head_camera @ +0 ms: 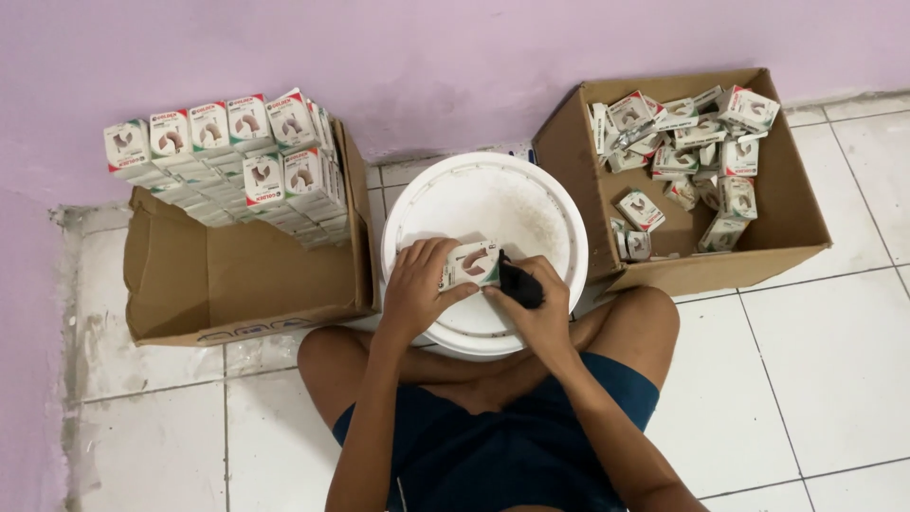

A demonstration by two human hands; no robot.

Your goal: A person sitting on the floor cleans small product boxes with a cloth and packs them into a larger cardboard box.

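My left hand (417, 284) grips a small white carton (471, 265) with red and green trim, resting it flat on the lid of a white bucket (493, 204). My right hand (536, 308) is closed around a small black tool (519, 283) whose tip touches the carton's right end. Both hands meet over the near edge of the bucket lid, above my crossed legs in dark blue shorts.
A cardboard box (791, 223) at the right holds several loose cartons of the same kind. At the left, an open cardboard box (218, 275) carries neat stacked rows of these cartons (237, 156) along its far side. White floor tiles and a pink wall surround them.
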